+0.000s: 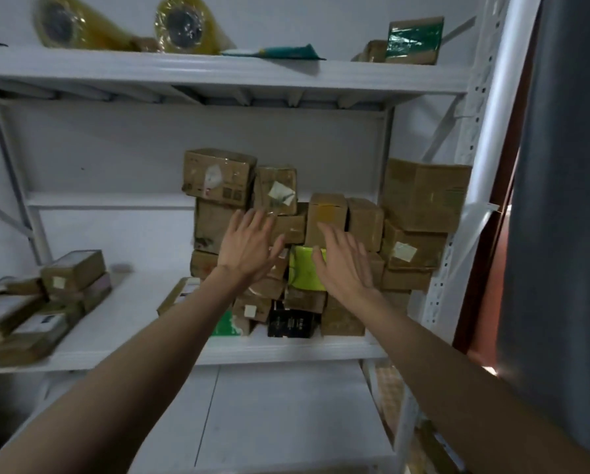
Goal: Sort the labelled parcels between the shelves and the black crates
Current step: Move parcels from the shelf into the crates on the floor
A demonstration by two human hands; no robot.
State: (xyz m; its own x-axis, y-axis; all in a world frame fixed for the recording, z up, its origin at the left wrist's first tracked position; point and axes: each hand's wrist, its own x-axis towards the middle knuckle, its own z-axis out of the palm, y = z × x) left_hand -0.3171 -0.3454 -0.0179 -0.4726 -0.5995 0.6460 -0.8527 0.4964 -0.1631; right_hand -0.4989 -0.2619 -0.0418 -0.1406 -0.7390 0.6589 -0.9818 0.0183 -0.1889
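Both hands, left hand [249,246]; right hand [343,265], flat-fingered before stacked parcels [416,196]

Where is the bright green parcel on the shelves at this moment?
In the head view, the bright green parcel sits mid-stack on the middle shelf, between the left hand and right hand, above a black box.

Soft, even indoor light, slight motion blur, wide-angle bending at edges.

Both forearms [457,381] bare — no sleeves, w/o gloves.
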